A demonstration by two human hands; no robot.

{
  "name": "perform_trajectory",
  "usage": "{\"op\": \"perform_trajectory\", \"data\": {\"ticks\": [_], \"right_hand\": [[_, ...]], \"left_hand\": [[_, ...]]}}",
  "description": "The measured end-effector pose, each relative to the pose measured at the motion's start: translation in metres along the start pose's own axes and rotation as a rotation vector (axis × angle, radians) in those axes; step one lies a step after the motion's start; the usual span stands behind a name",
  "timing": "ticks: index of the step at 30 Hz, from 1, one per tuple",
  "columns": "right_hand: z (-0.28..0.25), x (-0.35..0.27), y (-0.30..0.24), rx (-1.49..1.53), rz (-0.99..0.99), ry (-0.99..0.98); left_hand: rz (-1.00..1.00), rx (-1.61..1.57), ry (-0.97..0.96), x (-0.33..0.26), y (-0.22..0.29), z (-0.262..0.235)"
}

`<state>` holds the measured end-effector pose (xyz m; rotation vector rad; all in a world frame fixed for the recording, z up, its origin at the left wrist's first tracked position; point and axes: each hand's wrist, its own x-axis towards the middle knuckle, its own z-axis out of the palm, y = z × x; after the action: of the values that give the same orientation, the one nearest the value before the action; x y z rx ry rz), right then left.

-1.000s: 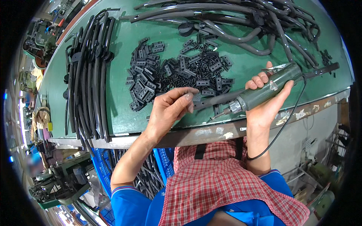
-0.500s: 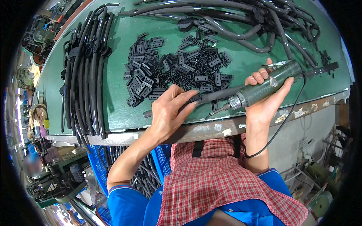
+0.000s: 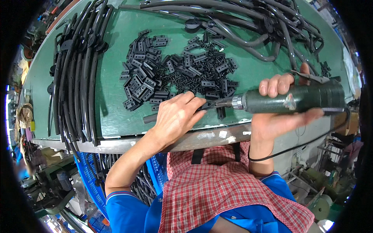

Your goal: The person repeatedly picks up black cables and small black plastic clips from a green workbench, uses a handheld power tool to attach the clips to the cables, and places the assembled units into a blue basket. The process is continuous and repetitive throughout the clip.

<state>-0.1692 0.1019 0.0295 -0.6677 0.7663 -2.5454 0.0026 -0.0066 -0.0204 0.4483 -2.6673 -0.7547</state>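
My right hand (image 3: 269,125) is wrapped around a dark green power screwdriver (image 3: 295,97), its silver collar (image 3: 237,102) turned to the left. The tip of the bit meets a small black slotted block (image 3: 210,104) lying on a dark metal tube (image 3: 150,118). Left of the tip, my left hand (image 3: 175,118) has thumb and fingers closed on that block, against the tube. The tube runs along the table's near edge, and the screwdriver hides its right part. Whether a screw sits under the bit cannot be made out.
Beyond my hands are heaps of black blocks (image 3: 142,83) and small black screws (image 3: 188,79). Bent dark tubes stand bundled at the left (image 3: 79,77) and far right (image 3: 248,23) of the green table (image 3: 112,77). A black cord (image 3: 289,149) hangs from the screwdriver. Blue crates (image 3: 87,176) stand below.
The screwdriver has swung from pointing down and left to nearly level, and its bit has come up to the block. My left hand remains at the block.
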Motion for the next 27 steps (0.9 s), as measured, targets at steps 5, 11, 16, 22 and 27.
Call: {"op": "perform_trajectory", "data": {"ticks": [5, 11, 16, 22, 27], "right_hand": [[0.016, -0.005, 0.005, -0.047, -0.092, -0.334], [0.018, -0.007, 0.016, -0.105, -0.045, -0.440], [0.029, -0.005, 0.017, -0.180, 0.079, -0.442], [0.041, 0.010, 0.017, -0.289, 0.258, -0.693], [0.045, 0.012, 0.022, -0.209, 0.390, -0.754]], "left_hand": [[-0.034, -0.026, -0.039, 0.000, -0.001, -0.002], [-0.041, -0.057, -0.048, -0.002, -0.006, 0.000], [-0.020, -0.115, -0.010, -0.003, -0.010, 0.002], [-0.033, -0.142, -0.032, -0.003, -0.012, 0.001], [-0.021, -0.190, -0.040, -0.005, -0.017, 0.006]]}}
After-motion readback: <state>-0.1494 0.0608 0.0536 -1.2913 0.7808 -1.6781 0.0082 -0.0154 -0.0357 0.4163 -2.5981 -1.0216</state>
